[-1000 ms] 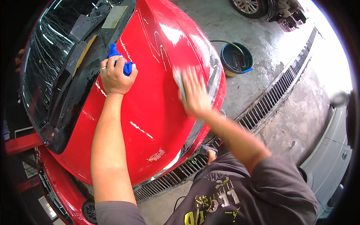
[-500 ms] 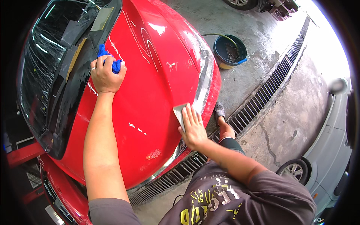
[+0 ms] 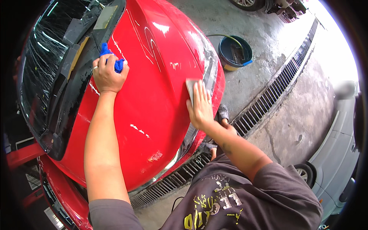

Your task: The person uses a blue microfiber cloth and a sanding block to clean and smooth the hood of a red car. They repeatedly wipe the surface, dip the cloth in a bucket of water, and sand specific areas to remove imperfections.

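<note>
Bunched under my left hand [image 3: 109, 77] is a blue cloth [image 3: 119, 66], gripped against the red car hood [image 3: 142, 96] near its windshield edge. My right hand [image 3: 202, 110] presses a thin greyish sheet, apparently sandpaper [image 3: 189, 86], against the hood's front edge. Its fingers lie nearly straight over the sheet, with the thumb along the side. The headlight [image 3: 209, 71] is just beyond those fingertips. White scuffs and pale streaks mark the red paint in several spots.
On the wet floor past the bumper stands a dark bucket [image 3: 230, 50] with a hose in it. A slotted drain grate [image 3: 264, 94] runs across the floor. A silver car [image 3: 333, 153] is parked at the right. Wiper parts lie beside the windshield [image 3: 42, 65].
My right hand and the sheet have slid forward along the hood edge toward the headlight. The left hand stays on the cloth in nearly the same place. A second foot now shows below.
</note>
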{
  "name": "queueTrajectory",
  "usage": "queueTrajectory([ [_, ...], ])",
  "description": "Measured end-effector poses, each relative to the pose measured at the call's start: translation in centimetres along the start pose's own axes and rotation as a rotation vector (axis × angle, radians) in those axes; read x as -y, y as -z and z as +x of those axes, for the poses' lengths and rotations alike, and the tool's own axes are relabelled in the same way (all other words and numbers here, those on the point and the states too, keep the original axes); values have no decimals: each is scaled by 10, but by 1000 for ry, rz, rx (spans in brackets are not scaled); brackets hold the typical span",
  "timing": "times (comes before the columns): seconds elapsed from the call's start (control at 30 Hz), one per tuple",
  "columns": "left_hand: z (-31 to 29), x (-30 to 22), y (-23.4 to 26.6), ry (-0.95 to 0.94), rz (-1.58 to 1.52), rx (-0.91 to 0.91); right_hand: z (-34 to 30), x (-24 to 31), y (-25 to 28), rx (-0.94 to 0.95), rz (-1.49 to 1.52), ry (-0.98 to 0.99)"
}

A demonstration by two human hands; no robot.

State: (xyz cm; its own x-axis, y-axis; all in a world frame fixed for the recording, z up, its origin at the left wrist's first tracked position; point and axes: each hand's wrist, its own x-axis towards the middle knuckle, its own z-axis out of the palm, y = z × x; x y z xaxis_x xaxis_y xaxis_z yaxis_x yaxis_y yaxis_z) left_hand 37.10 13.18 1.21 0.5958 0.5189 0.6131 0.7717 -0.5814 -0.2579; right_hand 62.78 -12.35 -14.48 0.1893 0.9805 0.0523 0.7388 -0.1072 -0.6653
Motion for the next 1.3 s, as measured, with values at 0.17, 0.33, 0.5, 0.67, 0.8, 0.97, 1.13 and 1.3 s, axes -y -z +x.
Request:
queueTrajectory([
  [0.17, 0, 0, 4, 64, -28, 59, 26, -20, 28, 157, -196, 209],
  [0.33, 9, -1, 3, 73, -54, 39, 192, -17, 63, 179, -125, 527],
  [0.5, 11, -5, 4, 114, -97, 83, 356, 29, 50, 118, 79, 484],
  [0.67, 2, -1, 10, 121, -84, 164, 356, 26, 44, 140, 126, 456],
  [0.8, 1, 0, 15, 159, -29, 194, 212, 2, 87, 506, -114, 427],
  [0.97, 11, -2, 1, 168, -6, 224, 408, 51, 64, 111, 232, 440],
  [1.13, 4, -4, 11, 158, -5, 216, 352, 12, 78, 336, 50, 532],
  [1.3, 8, -2, 10, 158, 9, 235, 415, 36, 70, 302, 162, 536],
])
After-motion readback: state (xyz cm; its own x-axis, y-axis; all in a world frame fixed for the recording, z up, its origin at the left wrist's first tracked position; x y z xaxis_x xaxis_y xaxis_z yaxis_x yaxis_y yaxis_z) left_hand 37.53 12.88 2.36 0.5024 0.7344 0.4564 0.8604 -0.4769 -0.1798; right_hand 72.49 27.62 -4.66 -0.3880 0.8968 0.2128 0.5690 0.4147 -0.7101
